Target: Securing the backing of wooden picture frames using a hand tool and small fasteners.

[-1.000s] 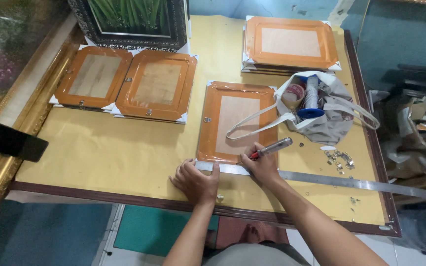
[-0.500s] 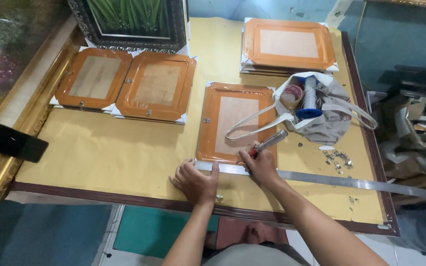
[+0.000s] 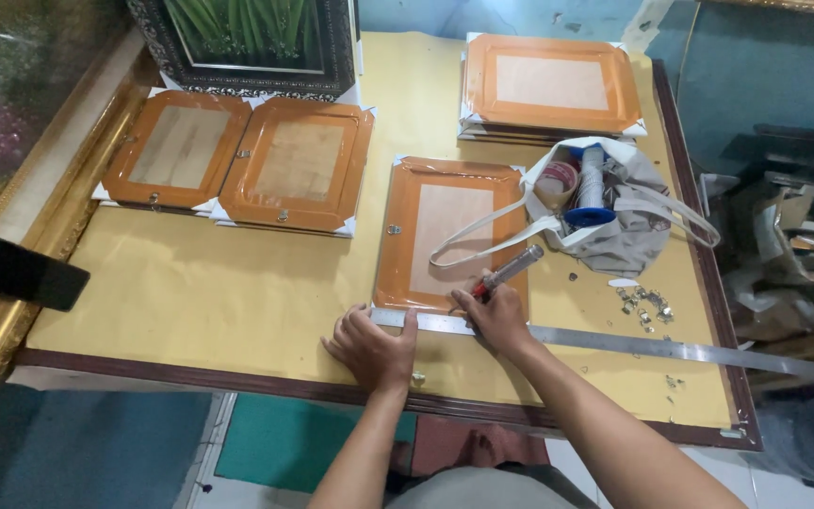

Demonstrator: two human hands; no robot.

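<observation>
A long steel ruler (image 3: 633,344) lies across the near edge of an orange picture frame (image 3: 445,231) that rests back-up on the yellow paper. My left hand (image 3: 372,347) presses flat on the ruler's left end. My right hand (image 3: 494,316) grips a screwdriver (image 3: 511,269) with a clear and red handle, its tip down at the frame's bottom edge beside the ruler.
Two orange frames (image 3: 237,165) lie at the back left, a stack of frames (image 3: 550,87) at the back right. A grey cloth bag (image 3: 614,217) holds tape rolls. Small metal clips (image 3: 645,303) are scattered right of the frame. A dark framed picture (image 3: 242,42) stands behind.
My right hand with the screwdriver has shifted slightly left along the frame's bottom edge. My left hand and the ruler stay where they were.
</observation>
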